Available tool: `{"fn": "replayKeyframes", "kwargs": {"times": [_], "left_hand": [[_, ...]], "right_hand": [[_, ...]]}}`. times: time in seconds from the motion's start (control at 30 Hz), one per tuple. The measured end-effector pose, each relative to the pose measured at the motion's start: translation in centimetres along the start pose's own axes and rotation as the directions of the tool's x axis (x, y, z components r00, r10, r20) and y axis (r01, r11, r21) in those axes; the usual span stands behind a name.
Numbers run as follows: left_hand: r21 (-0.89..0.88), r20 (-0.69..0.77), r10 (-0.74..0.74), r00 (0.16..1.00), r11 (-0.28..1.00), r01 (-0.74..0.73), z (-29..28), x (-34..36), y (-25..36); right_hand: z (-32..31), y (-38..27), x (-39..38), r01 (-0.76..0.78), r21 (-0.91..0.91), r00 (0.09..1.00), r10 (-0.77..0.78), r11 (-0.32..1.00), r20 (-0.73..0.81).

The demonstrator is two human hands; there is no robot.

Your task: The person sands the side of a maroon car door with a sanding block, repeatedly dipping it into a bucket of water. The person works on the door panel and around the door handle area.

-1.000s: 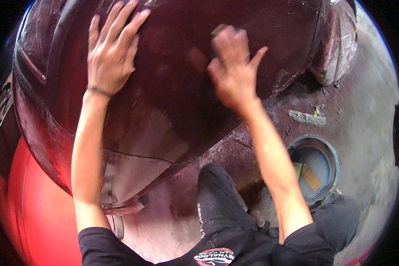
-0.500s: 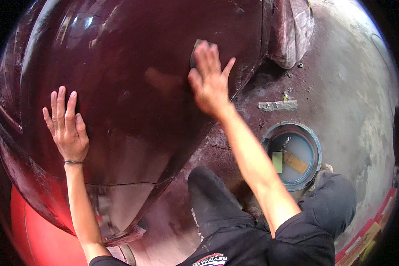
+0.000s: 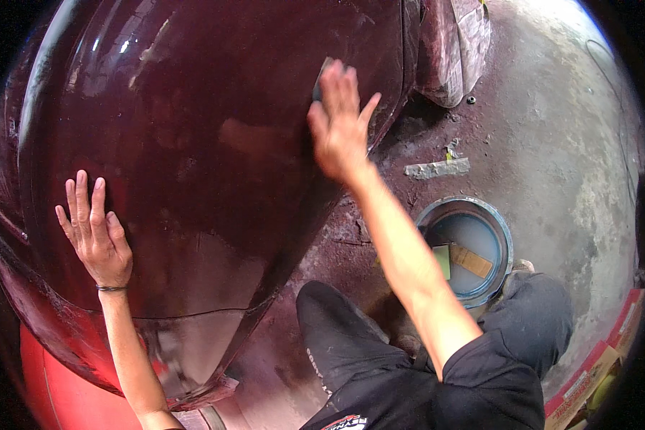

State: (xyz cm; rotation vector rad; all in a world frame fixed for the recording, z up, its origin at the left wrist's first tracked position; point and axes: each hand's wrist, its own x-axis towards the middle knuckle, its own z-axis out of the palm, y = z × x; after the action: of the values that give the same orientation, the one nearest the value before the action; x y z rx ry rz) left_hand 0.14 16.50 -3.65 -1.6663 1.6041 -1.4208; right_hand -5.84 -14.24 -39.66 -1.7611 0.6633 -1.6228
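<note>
A glossy dark maroon car body panel [image 3: 193, 215] fills the left and middle of the view. Palm down on its left part lies my left hand [image 3: 97, 233], fingers stretched and somewhat spread, holding nothing. My right hand [image 3: 340, 132], slightly blurred, presses a thin grey piece of sandpaper [image 3: 322, 77] against the panel near its right edge. Most of the sandpaper is hidden under the fingers, so its full shape cannot be made out. The right thumb and little finger stand out to the sides.
Beside my right knee stands a round bucket [image 3: 505, 244] of cloudy water, holding a light green block [image 3: 442, 261] and a tan block [image 3: 471, 261]. A crumpled tape strip [image 3: 437, 169] lies on the floor [image 3: 566, 143]. Red-edged cardboard [image 3: 584, 383] sits at lower right; a red surface [image 3: 57, 380] shows lower left.
My left hand has slid a little nearer to me along the panel. My right hand has shifted slightly toward the panel's right edge with the sandpaper. The whole view has turned a little.
</note>
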Motion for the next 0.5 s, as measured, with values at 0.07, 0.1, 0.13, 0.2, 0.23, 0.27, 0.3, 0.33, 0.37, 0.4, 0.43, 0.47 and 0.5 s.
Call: {"fn": "replayKeyframes", "kwargs": {"times": [0.07,0.1,0.13,0.2,0.23,0.27,0.3,0.33,0.37,0.4,0.43,0.47,0.5], "left_hand": [[0.015,0.004,0.015,1.000,1.000,-0.015,-0.1,0.2,0.0],[0.024,0.007,0.023,1.000,0.999,-0.023,-0.2,0.1,0.0],[0.024,0.014,0.021,1.000,0.999,-0.022,-0.1,0.1,0.1],[0.027,0.022,0.015,1.000,1.000,-0.016,-0.1,0.3,0.2],[0.024,0.024,0.012,1.000,1.000,-0.012,-0.1,0.3,0.3],[0.028,0.030,0.007,1.000,1.000,-0.008,-0.3,0.0,0.0],[0.028,0.025,0.010,1.000,1.000,-0.011,-0.3,0.2,-0.1],[0.021,0.013,0.009,1.000,1.000,-0.009,-0.2,0.4,0.0],[0.017,0.008,0.004,1.000,1.000,-0.004,-0.2,0.3,0.1],[0.009,0.002,0.002,1.000,1.000,-0.002,-0.2,0.4,0.1],[0.015,0.006,0.012,1.000,1.000,-0.012,-0.2,0.3,0.1],[0.028,0.018,0.017,1.000,0.999,-0.017,-0.3,0.0,0.0],[0.040,0.023,0.020,1.000,0.999,-0.021,-0.6,-0.1,0.0]], "right_hand": [[-1.1,2.5,6.3,-0.114,0.021,0.993,0.115,0.993,-0.026],[-1.2,2.3,6.4,-0.145,0.036,0.989,0.146,0.989,-0.033],[-1.3,1.8,6.4,-0.174,0.052,0.983,0.177,0.983,-0.041],[-0.7,-0.3,3.5,-0.196,0.079,0.980,0.198,0.977,-0.020],[0.1,-2.2,-0.2,-0.101,0.025,0.995,0.101,0.995,0.001],[1.1,-4.6,-4.3,-0.083,0.086,0.991,0.073,0.993,0.111],[1.7,-6.2,-8.8,-0.078,0.116,0.984,0.057,0.990,0.170],[2.2,-6.8,-12.1,-0.020,0.093,0.987,0.005,0.995,0.162],[2.2,-6.1,-12.0,0.004,0.050,0.983,-0.013,0.999,0.182],[2.0,-4.8,-11.6,0.025,0.005,0.979,-0.025,1.000,0.200],[1.3,-3.2,-8.3,-0.008,0.026,0.991,0.005,1.000,0.132],[0.8,-1.8,-4.0,-0.049,-0.002,0.995,0.049,0.999,0.089],[0.3,0.2,0.7,-0.074,-0.021,0.997,0.075,0.997,0.011]]}}
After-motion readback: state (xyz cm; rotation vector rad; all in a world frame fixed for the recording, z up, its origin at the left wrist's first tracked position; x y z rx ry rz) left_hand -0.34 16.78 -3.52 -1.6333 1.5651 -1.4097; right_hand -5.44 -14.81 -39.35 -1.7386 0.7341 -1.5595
